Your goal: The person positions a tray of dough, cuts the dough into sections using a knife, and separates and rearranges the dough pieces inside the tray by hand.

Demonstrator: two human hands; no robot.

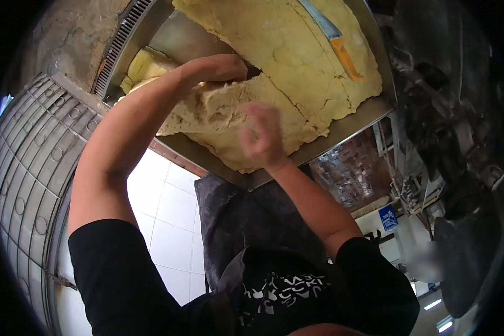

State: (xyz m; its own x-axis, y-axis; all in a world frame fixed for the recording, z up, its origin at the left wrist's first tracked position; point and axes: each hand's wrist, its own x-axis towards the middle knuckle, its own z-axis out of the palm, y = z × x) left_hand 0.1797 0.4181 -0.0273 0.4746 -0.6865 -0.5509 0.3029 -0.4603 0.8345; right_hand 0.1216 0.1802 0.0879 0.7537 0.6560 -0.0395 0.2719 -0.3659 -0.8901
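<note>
A wide slab of pale yellow dough covers much of a metal tray, with cut lines across it. My left hand reaches over and grips the upper edge of a thick dough piece that is lifted or folded, its rough side showing; the fingertips are hidden behind it. Just right of that piece hovers my right hand, over the slab, blurred by motion with fingers partly curled. Whether it holds anything cannot be made out. A knife with an orange handle lies on the slab at the upper right.
The metal tray's rim runs along the near side. A smaller dough lump sits at its left end, beside a slotted metal vent. A wire rack stands at left, above white floor tiles. Dark equipment fills the right.
</note>
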